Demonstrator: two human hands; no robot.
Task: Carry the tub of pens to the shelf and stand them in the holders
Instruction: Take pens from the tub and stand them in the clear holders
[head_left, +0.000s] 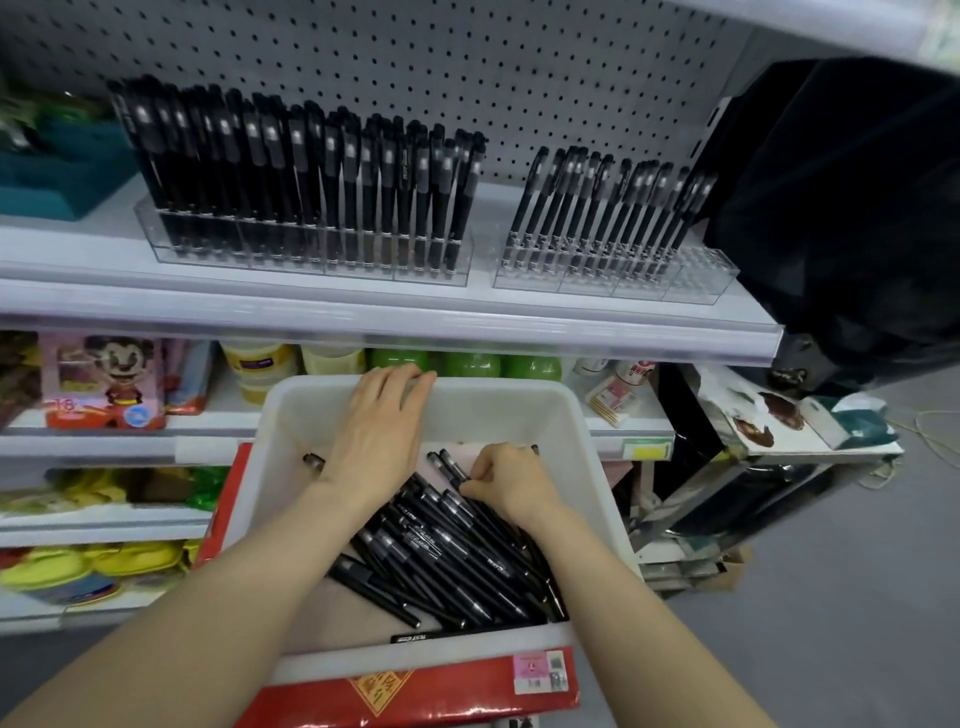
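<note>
1. Here, I see the white tub (291, 415) low in the centre of my view. It sits in front of the shelf (363, 312) and rests on a red package (415, 696).
2. Loose black pens (457, 561) lie in a heap on the tub's floor, mostly toward its right and near side. One more lies apart at the left, just beside the left wrist.
3. The left hand (379, 431) is spread flat, palm down, with its fingers straight. Its fingertips reach the tub's far rim, and I cannot see anything held in it.
4. The right hand (506, 480) is down inside the tub with its fingers curled. It pinches the capped ends of the pens at the top of the heap.
5. On the shelf above, a long clear holder (311, 260) at the left is packed with upright black pens.
6. A second clear holder (613, 275) stands to the right of it, with a gap between them. Pens stand in its left and middle slots and lean to the right.
7. Behind both holders runs a grey pegboard (467, 67).
8. A teal bin (57, 171) sits at the shelf's far left, and a black bag (857, 208) bulks at its right end.
9. On the shelf below I make out green bottles (472, 364) just past the tub's far rim. A pink box (104, 384) with a cartoon figure stands further left.
</note>
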